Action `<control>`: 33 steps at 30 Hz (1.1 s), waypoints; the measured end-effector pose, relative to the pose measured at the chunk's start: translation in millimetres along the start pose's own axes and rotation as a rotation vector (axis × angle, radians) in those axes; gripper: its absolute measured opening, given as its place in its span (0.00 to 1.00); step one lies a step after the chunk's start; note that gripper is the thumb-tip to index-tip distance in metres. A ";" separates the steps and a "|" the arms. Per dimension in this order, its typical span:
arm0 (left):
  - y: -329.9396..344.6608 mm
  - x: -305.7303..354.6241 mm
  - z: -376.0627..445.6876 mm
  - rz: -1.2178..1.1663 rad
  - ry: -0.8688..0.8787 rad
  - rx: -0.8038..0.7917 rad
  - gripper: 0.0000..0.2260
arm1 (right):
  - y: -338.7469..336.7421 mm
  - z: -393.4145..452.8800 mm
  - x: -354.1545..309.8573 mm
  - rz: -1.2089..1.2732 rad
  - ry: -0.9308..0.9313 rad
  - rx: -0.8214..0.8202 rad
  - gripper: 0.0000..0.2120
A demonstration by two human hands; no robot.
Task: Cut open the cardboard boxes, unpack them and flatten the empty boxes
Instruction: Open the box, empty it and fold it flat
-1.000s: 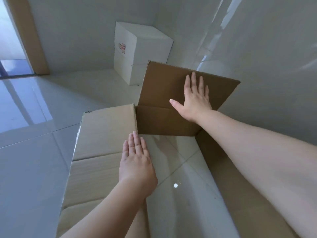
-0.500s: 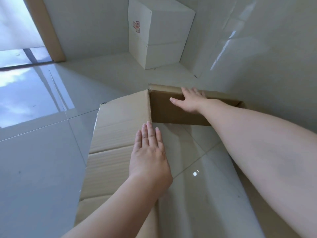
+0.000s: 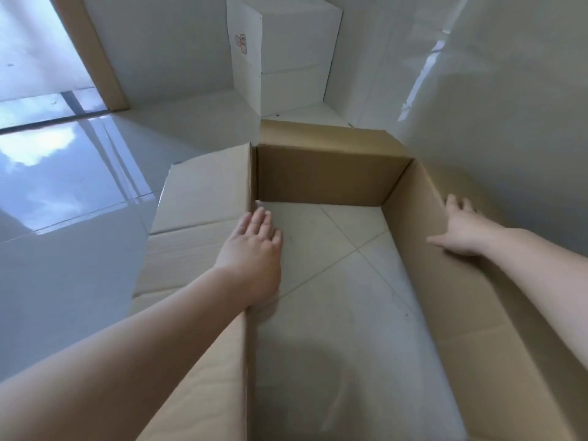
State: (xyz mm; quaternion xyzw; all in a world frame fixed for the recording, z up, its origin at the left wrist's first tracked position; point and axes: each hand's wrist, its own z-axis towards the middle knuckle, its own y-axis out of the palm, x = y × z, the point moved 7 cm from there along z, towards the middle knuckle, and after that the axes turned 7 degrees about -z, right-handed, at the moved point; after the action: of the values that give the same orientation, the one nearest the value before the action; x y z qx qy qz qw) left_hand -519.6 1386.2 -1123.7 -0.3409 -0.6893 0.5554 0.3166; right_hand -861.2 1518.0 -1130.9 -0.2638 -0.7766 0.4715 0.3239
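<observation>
Shiny white floor tiles show through the brown box, which has no bottom. Left hand lies flat with straight fingers on the box's left wall. Right hand presses its right wall, fingers spread. Behind the brown box stands a white box.

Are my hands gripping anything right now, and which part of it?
Neither grips. The left hand rests flat on the brown cardboard box's left wall; the right hand presses its right wall.

R hand moved off far flap to right wall; flap now folded outward.
</observation>
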 end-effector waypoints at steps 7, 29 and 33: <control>7.4 90.1 -86.2 0.061 0.568 -0.120 0.23 | 34.6 -39.0 15.1 0.090 -0.090 0.048 0.42; 8.9 80.2 -92.4 0.127 0.408 -0.071 0.17 | 42.1 -85.8 -4.0 0.216 -0.275 0.123 0.37; -2.8 64.9 -59.7 0.049 0.305 0.111 0.24 | 43.1 -116.5 -29.9 0.206 -0.437 0.098 0.39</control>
State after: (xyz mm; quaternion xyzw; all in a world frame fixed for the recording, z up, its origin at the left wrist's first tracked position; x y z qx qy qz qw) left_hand -508.1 1471.9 -1106.3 -0.4200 -0.5929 0.5420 0.4222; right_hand -749.7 1579.9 -1137.2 -0.2174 -0.7735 0.5849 0.1107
